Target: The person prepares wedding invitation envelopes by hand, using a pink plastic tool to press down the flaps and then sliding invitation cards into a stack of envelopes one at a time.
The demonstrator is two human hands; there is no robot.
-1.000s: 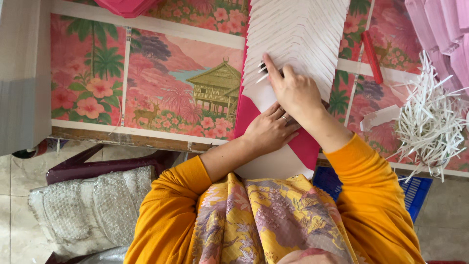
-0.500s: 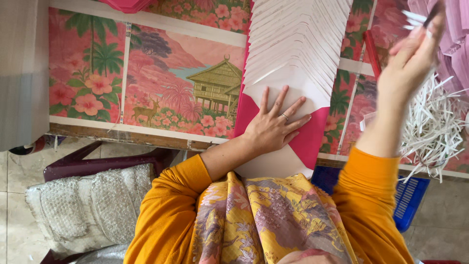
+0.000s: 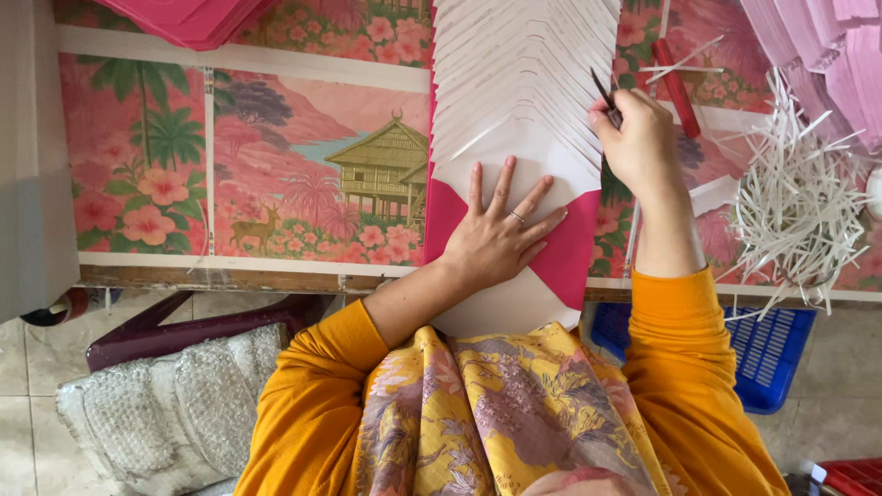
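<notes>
White envelope stack (image 3: 514, 83); left hand (image 3: 501, 239) flat, released; right hand (image 3: 638, 138) grasping thin dark tool (image 3: 602, 89).

I see even, soft daylight over the desk (image 3: 276, 266), bright with no glare. Only faint shadows sit under the left hand (image 3: 496, 241). Focus is sharp centrally; the near edge blurs slightly.
</notes>
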